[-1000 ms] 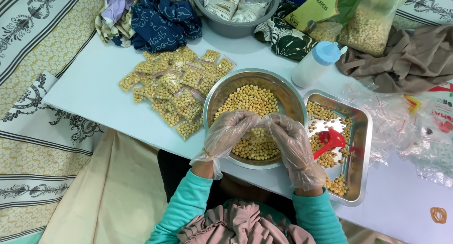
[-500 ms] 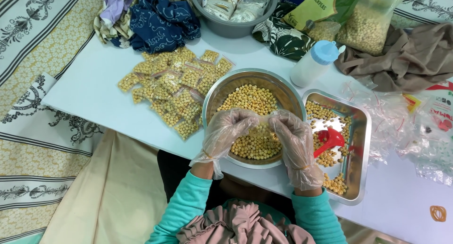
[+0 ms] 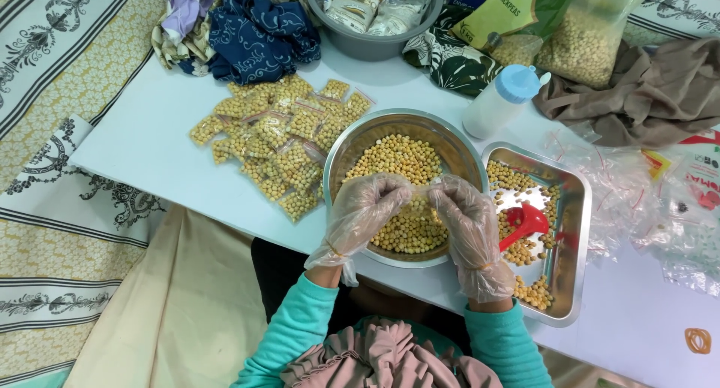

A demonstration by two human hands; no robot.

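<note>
My gloved left hand (image 3: 367,212) and right hand (image 3: 465,223) meet, fingers pinched narrow on a small clear bag, over the steel bowl (image 3: 352,152) of chickpeas (image 3: 394,159) on the table (image 3: 157,144). Step: bagging. Filled packets (image 3: 277,137) lie left.

Single head cam, looking almost straight down over the steel bowl (image 3: 405,185), which is sitting near frame centre. Sitting close: bowl and forearms are filling the middle. The person's body is lying at the bottom edge, so the view is facing away from them across the white table (image 3: 150,155). Left of the bowl, patterned cloth is showing. No second view sharing anything.
</note>
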